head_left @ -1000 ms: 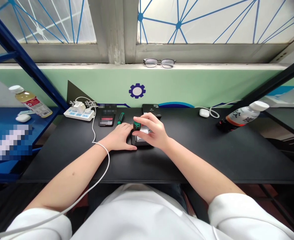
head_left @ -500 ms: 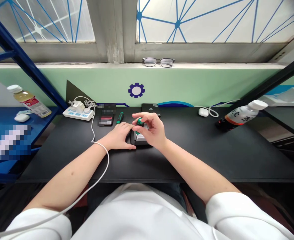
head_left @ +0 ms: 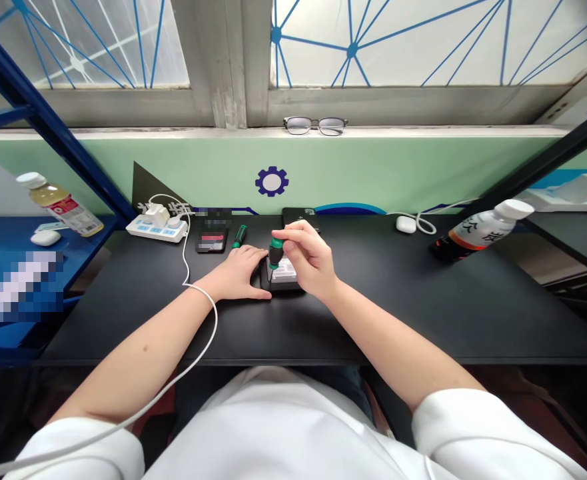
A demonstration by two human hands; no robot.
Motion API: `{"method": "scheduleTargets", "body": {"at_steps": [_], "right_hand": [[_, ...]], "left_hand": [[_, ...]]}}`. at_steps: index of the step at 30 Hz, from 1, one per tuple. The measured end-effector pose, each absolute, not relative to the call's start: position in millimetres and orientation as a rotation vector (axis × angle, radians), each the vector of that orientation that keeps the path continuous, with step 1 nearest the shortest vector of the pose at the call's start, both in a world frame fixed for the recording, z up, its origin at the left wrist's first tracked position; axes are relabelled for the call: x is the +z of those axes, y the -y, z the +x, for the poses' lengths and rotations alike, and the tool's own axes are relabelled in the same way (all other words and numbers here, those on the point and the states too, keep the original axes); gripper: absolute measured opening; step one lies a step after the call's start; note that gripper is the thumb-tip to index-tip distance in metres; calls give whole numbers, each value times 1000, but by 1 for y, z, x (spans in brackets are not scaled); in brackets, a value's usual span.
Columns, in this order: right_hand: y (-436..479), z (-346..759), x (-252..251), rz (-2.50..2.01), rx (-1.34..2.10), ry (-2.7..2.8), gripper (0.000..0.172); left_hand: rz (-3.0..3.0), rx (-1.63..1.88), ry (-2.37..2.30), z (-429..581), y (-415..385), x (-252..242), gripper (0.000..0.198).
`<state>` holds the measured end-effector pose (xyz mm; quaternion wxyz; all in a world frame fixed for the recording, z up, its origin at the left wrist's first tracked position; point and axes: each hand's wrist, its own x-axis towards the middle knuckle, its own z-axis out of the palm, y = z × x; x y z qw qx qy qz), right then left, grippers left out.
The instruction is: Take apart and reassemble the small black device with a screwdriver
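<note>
My right hand [head_left: 313, 262] is closed in a pinch around the green and black handle of a screwdriver [head_left: 276, 255]. The screwdriver stands nearly upright, its tip at the left part of a black hard drive [head_left: 286, 288] with a whitish label on top. Partly behind my right hand, the drive lies on the black desk. My left hand [head_left: 240, 272] rests flat beside the drive's left edge, thumb and fingers spread apart, fingertips at its far left corner. Just beyond those fingers lies a second green and black screwdriver [head_left: 240, 235].
A white power strip [head_left: 157, 229] stands at the back left, its white cable [head_left: 216, 323] crossing over my left forearm. A black item [head_left: 212, 232] with a blurred surface lies near it. At right are a white earbud case [head_left: 406, 225] and a tilted bottle [head_left: 483, 230]. Glasses [head_left: 316, 125] sit on the sill.
My right hand has shifted slightly right and its fingers have turned on the handle, so more of the screwdriver and drive label shows. My left hand has stayed in place.
</note>
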<state>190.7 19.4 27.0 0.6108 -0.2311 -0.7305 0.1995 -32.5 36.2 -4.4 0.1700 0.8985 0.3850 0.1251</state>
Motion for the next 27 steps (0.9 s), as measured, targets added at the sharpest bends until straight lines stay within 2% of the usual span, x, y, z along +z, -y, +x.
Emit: {"method": "scheduleTargets", "body": {"at_steps": [4, 8, 12, 17, 21, 24, 27], "right_hand": [[-22, 186, 24, -466, 627, 1631, 13], [-23, 178, 19, -398, 897, 1587, 21], [-23, 176, 18, -429, 758, 1585, 23], [-23, 180, 23, -412, 479, 1684, 8], [-23, 183, 24, -430, 400, 1707, 15], [-23, 186, 23, -453, 480, 1734, 25], [-24, 188, 23, -429, 535, 1751, 27]], "left_hand": [[2551, 362, -1108, -33, -36, -5, 84], [2577, 379, -1076, -33, -36, -7, 93], [2575, 383, -1079, -32, -35, -6, 91], [2569, 372, -1108, -32, -35, -7, 86], [2557, 381, -1104, -33, -35, -8, 86], [2554, 397, -1090, -34, -35, -8, 83], [2553, 413, -1091, -34, -35, -8, 85]]}}
